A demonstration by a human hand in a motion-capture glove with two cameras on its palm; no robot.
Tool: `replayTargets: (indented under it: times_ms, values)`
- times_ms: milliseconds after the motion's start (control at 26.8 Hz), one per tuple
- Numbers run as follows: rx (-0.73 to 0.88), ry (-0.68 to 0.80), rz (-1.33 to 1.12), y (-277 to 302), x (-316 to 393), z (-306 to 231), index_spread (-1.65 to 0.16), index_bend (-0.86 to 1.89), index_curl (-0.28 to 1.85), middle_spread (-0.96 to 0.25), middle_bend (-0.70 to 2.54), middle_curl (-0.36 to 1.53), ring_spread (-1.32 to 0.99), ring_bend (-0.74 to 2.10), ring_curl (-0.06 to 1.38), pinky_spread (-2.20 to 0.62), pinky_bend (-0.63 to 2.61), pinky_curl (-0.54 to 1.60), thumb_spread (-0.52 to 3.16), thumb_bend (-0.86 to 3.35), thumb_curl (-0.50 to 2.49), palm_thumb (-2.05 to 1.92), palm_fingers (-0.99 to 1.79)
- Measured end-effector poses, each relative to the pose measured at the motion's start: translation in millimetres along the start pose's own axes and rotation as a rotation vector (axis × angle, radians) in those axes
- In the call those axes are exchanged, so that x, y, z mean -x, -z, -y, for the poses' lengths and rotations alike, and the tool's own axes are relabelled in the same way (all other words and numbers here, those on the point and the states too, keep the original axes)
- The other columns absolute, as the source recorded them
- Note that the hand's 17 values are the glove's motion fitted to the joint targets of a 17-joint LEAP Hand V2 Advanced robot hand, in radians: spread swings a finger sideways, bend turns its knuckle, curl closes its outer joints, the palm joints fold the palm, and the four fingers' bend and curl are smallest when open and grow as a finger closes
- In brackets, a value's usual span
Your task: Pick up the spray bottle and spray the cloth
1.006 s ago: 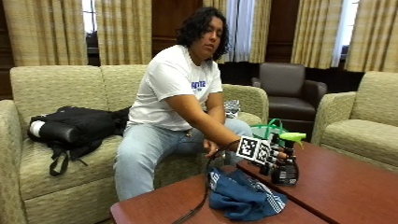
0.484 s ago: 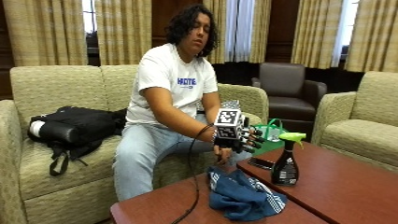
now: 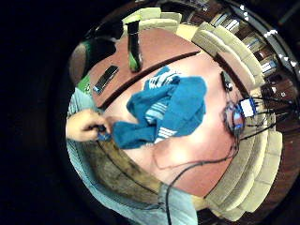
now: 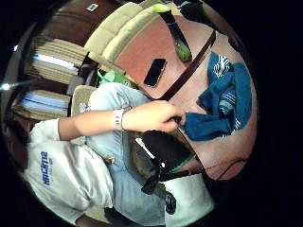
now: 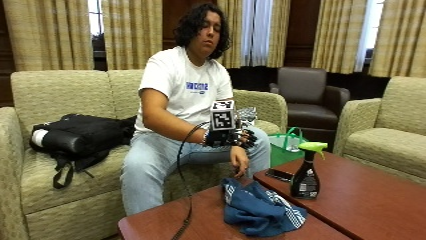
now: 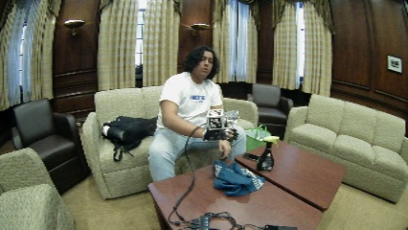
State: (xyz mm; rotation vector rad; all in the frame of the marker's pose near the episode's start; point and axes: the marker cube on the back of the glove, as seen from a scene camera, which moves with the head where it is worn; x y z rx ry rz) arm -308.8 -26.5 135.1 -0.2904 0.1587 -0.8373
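1. Gloved right hand (image 5: 229, 136) is raised at chest height above the near edge of the surface, fingers spread and relaxed, grip holds nothing.
2. Bare hand (image 5: 239, 164) hangs just below it and pinches the near corner of the blue cloth (image 5: 261, 212); palm views show the same pinch at the surface edge (image 3: 84, 125).
3. Cloth lies bunched on the lower wooden surface (image 5: 166, 225), just left of the step up to the higher surface (image 5: 373, 200). Soft and limp, folds anywhere, no care needed.
4. Spray bottle (image 5: 307, 172) stands upright on the higher surface, right of the cloth and apart from it; dark body, green trigger head on top. The gloved hand is well apart from it.
5. Handling judgement: rigid plastic, probably light to moderate depending on fill, which I cannot tell. Tall and narrow, so it could tip if bumped from the side. Best hold is around the neck just under the green head, index finger on the trigger.
6. A phone (image 5: 280, 174) lies flat on the higher surface just left of the bottle, near the reach path.
7. Pick-up not yet begun.
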Motion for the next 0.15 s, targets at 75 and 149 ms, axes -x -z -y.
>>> replayTargets:
  times_ms: [75, 149]
  values:
    - [0.006, -0.009, -0.005, -0.1, -2.2, -3.9, -0.42, 0.13, 0.29, -0.17, 0.19, 0.37, -0.17, 0.44, 0.34, 0.12, 0.34, 0.34, 0.95, -0.03, 0.39, 0.43, 0.48]
    - [0.008, -0.018, -0.005, -0.2, -3.6, -5.0, -0.42, 0.13, 0.29, -0.17, 0.19, 0.37, -0.17, 0.44, 0.34, 0.12, 0.34, 0.34, 0.95, -0.03, 0.38, 0.43, 0.48]
